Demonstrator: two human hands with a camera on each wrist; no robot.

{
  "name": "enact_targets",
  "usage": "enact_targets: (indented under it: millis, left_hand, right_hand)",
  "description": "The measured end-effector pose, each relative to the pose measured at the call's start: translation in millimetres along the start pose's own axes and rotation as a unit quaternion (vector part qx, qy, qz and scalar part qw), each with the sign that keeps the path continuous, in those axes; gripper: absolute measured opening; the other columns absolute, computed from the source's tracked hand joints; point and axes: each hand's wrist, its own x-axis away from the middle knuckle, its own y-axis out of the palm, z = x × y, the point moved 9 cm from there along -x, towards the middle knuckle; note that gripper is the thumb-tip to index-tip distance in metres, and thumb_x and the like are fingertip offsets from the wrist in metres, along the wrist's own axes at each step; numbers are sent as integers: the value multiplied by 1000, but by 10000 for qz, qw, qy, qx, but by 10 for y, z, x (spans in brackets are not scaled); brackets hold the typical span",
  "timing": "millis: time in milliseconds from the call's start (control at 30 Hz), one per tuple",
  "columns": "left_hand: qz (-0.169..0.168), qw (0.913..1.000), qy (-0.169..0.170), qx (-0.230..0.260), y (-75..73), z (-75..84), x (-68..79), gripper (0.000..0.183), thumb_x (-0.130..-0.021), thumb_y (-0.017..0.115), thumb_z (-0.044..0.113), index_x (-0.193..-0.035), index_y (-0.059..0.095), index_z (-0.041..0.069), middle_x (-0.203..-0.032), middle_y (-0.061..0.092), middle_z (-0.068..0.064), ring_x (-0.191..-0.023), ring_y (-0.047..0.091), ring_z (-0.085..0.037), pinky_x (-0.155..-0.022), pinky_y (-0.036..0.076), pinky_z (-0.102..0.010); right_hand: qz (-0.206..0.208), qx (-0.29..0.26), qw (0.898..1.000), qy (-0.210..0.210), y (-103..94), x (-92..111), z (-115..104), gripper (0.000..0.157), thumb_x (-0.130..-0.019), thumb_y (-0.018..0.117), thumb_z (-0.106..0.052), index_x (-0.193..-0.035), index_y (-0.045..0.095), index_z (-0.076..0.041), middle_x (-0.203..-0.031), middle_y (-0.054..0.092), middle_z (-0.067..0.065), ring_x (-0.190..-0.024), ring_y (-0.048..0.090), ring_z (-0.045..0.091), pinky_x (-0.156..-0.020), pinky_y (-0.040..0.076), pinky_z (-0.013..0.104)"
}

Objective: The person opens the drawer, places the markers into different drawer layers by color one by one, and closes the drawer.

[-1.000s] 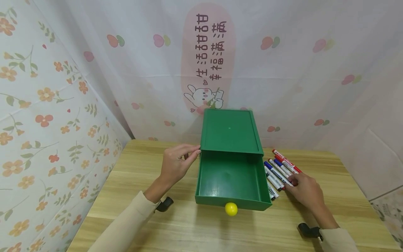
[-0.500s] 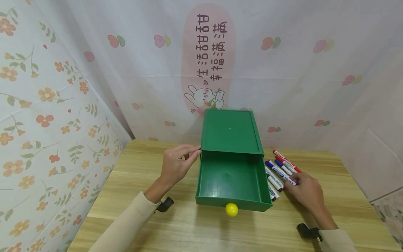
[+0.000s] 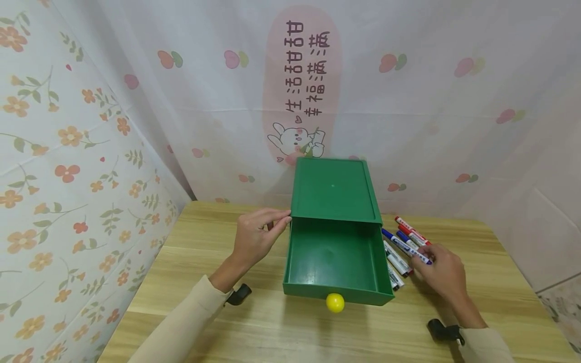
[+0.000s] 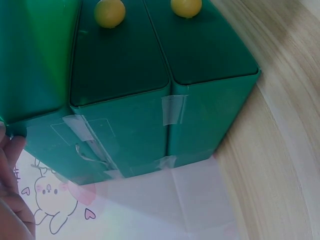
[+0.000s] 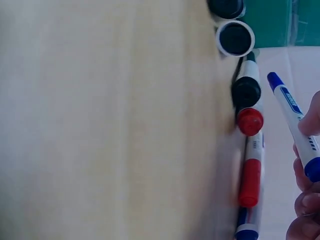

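A green plastic drawer cabinet (image 3: pixel 336 191) stands at the back of the table, its top drawer (image 3: pixel 313 289) pulled out with no contents visible inside. My left hand (image 3: pixel 254 234) pinches the cabinet's front left edge near the top, thumb and fingertips together. In my right hand (image 3: pixel 440 269), right of the drawer, a blue-capped whiteboard marker (image 5: pixel 290 107) is held between thumb and fingers. Its cap points up and left, raised above the other markers. Several whiteboard markers (image 3: pixel 397 263) with red, blue and black ends lie beside the cabinet, under and near that hand.
Lower drawers (image 4: pixel 120 60) with yellow knobs show in the left wrist view, their casings joined by clear tape. A yellow knob (image 3: pixel 335 303) juts from the open drawer's front. Patterned cloth (image 3: pixel 218 126) hangs behind the wooden table (image 3: pixel 254 327).
My right hand has lifted the blue-capped marker off the pile, and its capped end has swung left toward the drawer. My left hand stays at the cabinet edge.
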Motion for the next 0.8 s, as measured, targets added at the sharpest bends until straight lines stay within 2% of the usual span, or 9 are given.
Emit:
enact_targets:
  millis: [167, 400, 667, 800]
  left_hand:
    - [-4, 10000, -4, 1, 1, 7, -6, 14, -87, 76, 12, -99, 79, 7, -91, 75, 0, -58, 55, -6, -48, 47, -26]
    - [-21, 10000, 48, -20, 5, 14, -3, 14, -86, 76, 11, -99, 79, 7, -90, 75, 0, -58, 54, -6, -50, 44, -19]
    - [-31, 10000, 59, -17, 11, 20, -8, 14, -86, 76, 10, -99, 79, 6, -91, 75, 0, -58, 53, -5, -48, 45, -23]
    - [-37, 10000, 52, -45, 12, 15, -6, 14, -87, 76, 11, -100, 79, 6, -91, 75, 0, -58, 53, -5, -48, 43, -21]
  right_hand:
    - [153, -52, 9998, -140, -83, -43, -79, 14, -78, 74, -22, -84, 67, -11, -78, 61, 5, -63, 46, 18, -54, 32, 31]
    - [292, -100, 9992, -259, -161, -69, -165, 13, -76, 75, -20, -83, 67, -12, -76, 60, 3, -60, 44, 16, -51, 31, 30]
    - [396, -91, 9981, -466, -250, -111, -257, 15, -73, 75, -20, -80, 65, -11, -78, 61, 4, -62, 46, 18, -52, 31, 31]
    - [512, -60, 9967, -623, -327, -131, -338, 17, -71, 73, -20, -81, 66, -9, -82, 63, 7, -62, 48, 19, -52, 33, 32]
